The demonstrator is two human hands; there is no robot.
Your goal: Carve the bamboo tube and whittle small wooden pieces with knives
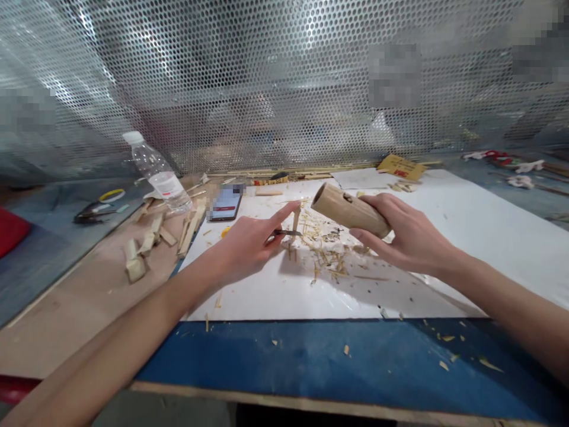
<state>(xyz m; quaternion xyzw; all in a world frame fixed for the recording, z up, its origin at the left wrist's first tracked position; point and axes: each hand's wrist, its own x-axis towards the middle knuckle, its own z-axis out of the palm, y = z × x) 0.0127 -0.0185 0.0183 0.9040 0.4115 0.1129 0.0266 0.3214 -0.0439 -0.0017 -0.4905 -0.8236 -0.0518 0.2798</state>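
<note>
In my right hand is a short bamboo tube, gripped round its near end. It is tilted, its open end facing left, and a small hole shows in its upper side. My left hand is closed on a small knife whose thin dark blade points right; most of the handle is hidden in the fingers. The left index finger is stretched out, its tip at a thin bamboo strip. Below both hands, bamboo shavings lie scattered over a white sheet.
A phone and a water bottle stand left of the sheet, near bamboo offcuts. Sandpaper lies at the back. Behind everything rises a perforated metal screen. More chips dot the blue table.
</note>
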